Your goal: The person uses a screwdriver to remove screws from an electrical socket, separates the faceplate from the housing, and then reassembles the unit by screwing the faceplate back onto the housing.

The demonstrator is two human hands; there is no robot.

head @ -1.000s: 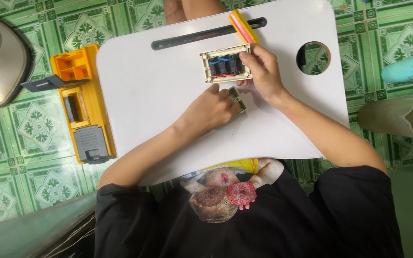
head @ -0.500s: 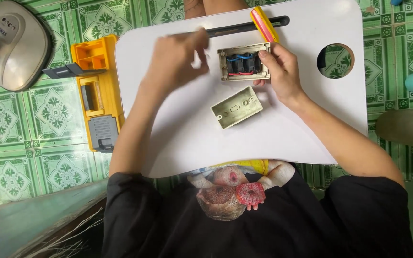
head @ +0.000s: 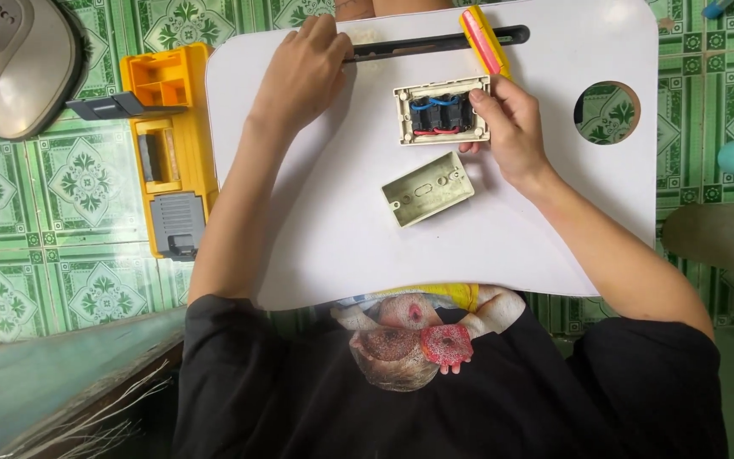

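Observation:
My right hand [head: 510, 127] grips the right edge of a cream switch module [head: 442, 110] that lies open side up on the white lap table [head: 333, 229], showing blue and red wires. A beige back box [head: 427, 189] lies loose just below it. My left hand [head: 301, 75] reaches to the far edge of the table, its fingertips curled at the left end of a long black groove [head: 418, 42]. Whether the fingers hold anything is hidden. A yellow and pink tool [head: 486, 38] lies across the groove beside the module.
A round cup hole [head: 606, 112] opens in the table's right side. On the green tiled floor to the left stands an open yellow toolbox [head: 167, 153], with a grey fan base [head: 14, 64] beyond it. A pale object [head: 724, 238] lies at the right.
My left hand let go of the beige back box and moved up and left to the black groove. The back box now lies alone on the table. My right hand stays on the switch module.

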